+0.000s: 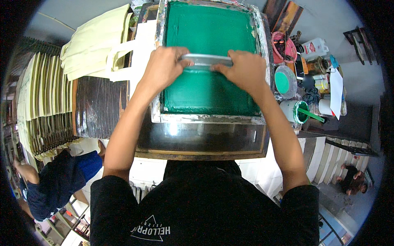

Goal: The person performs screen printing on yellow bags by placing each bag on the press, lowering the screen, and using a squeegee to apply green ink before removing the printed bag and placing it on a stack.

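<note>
**Both hands on the squeegee at mid-screen**

My left hand (165, 66) and right hand (247, 69) are clamped on opposite ends of a pale, metallic-looking squeegee (206, 60), fingers curled over its far side and thumbs on its near side. The squeegee lies crosswise over the upper middle of a framed printing screen (159, 111), which rests on the dark table (197, 141) in front of me.

Progress, as I judge it: the coating is well along, since green ink (209, 26) covers nearly the whole panel, both beyond the blade and on my side of it. The pass itself appears partway through; blur hides its direction, so I cannot tell which half is left to sweep. What lies beneath the screen is hidden, and no finished mark can be confirmed.

Materials: the ink is opaque and smooth at the centre, thicker and ridged along the borders. The rectangular frame is whitish, chipped and crusted with old paint. The table is glossy, with a worn wooden rim. At left, a pale cloth bag (141, 49) with a looped handle adjoins the frame, beside a soft, creased pile of cream fabric (96, 41). At right stands a round ink tub (289, 111), its rim smeared green, with a slim green stick (312, 115) leaning out.
</note>
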A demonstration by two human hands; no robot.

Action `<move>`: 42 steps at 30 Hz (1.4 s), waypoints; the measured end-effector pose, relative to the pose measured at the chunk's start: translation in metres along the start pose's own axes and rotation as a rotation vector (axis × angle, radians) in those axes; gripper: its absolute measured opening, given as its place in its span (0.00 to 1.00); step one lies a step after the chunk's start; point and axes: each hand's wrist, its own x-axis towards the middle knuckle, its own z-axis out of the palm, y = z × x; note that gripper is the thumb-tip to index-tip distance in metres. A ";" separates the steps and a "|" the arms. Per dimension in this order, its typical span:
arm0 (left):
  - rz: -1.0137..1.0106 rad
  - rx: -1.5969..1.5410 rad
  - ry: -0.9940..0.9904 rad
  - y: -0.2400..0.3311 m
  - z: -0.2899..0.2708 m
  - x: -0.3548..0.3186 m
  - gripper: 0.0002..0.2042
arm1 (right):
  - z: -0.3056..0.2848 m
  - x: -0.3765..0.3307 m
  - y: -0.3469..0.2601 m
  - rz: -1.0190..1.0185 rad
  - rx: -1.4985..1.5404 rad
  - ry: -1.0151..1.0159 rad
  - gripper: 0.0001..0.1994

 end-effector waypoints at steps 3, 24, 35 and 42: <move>0.018 -0.030 -0.006 0.010 0.005 -0.036 0.08 | 0.004 -0.035 -0.011 -0.013 0.053 0.032 0.26; 0.211 0.068 0.721 0.006 0.004 -0.146 0.64 | -0.065 -0.104 -0.032 -0.243 0.135 0.667 0.09; -0.257 0.145 0.164 -0.085 -0.037 -0.051 0.43 | -0.248 0.046 -0.014 -0.176 -0.014 0.759 0.17; -0.450 0.146 -0.172 -0.100 -0.038 -0.031 0.38 | -0.281 0.097 0.003 -0.144 -0.032 0.797 0.20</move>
